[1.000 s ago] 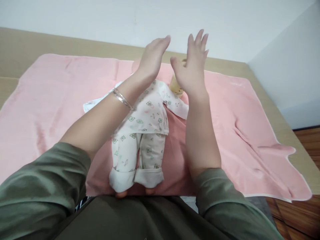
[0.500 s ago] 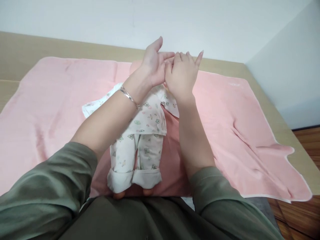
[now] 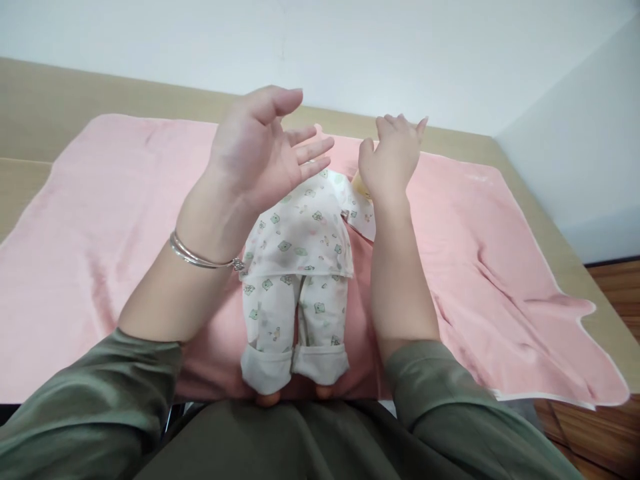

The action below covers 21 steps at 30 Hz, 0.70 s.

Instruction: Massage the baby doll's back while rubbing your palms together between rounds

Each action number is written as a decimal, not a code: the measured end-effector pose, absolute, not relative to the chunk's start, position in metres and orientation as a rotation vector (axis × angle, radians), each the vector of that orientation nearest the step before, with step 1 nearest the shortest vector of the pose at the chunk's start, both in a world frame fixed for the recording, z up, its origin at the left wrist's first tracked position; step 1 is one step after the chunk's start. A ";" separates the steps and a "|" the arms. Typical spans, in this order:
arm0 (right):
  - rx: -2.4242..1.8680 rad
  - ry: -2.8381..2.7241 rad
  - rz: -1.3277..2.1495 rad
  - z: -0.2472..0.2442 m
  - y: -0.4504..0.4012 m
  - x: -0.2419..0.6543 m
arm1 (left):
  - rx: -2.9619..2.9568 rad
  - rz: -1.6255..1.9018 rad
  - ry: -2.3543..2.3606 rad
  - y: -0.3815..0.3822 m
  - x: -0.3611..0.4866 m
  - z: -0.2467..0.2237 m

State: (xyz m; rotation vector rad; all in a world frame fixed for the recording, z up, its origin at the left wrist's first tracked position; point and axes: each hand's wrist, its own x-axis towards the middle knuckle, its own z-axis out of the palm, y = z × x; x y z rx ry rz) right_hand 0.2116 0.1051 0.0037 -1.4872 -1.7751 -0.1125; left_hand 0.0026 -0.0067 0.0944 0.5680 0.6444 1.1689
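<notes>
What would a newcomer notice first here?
Probably the open left hand at upper centre-left, palm showing, with a silver bracelet at its wrist. Next, below the hands, a pajama-clad doll lies on a pink blanket; the right hand is at upper right.

1. The head of the doll [image 3: 305,233] cannot be made out; the left grip [image 3: 260,150] covers that area.
2. The doll's left-hand sleeve is lost behind the same grip and forearm.
3. Only a sliver of the yellow container [image 3: 361,185] shows; the right grip [image 3: 393,157] hides most of it.
4. That grip's palm is turned away.
5. Rolled cuffs [image 3: 270,372] conceal most of both feet [image 3: 324,392].
6. The pink blanket [image 3: 500,253] runs past the left edge; its pale far-right mark [image 3: 477,177] is illegible.
7. The desk [image 3: 607,327] is cropped left and right.
</notes>
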 end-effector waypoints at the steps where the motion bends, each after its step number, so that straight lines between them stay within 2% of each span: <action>1: -1.469 -1.767 -0.089 0.002 0.108 0.211 | 0.561 1.179 0.643 -0.006 0.000 0.094; 5: -1.397 -1.743 -0.017 0.001 0.114 0.210 | 0.630 1.187 0.670 -0.001 -0.007 0.092; 10: -1.543 -1.779 -0.137 0.014 0.101 0.208 | 0.677 1.202 0.691 -0.004 -0.013 0.097; 14: -1.579 -1.761 0.010 0.035 0.080 0.200 | 0.559 1.015 0.714 -0.005 -0.013 0.097; 21: -1.312 -1.926 0.141 0.071 0.025 0.163 | 0.471 0.991 0.647 -0.016 -0.002 0.096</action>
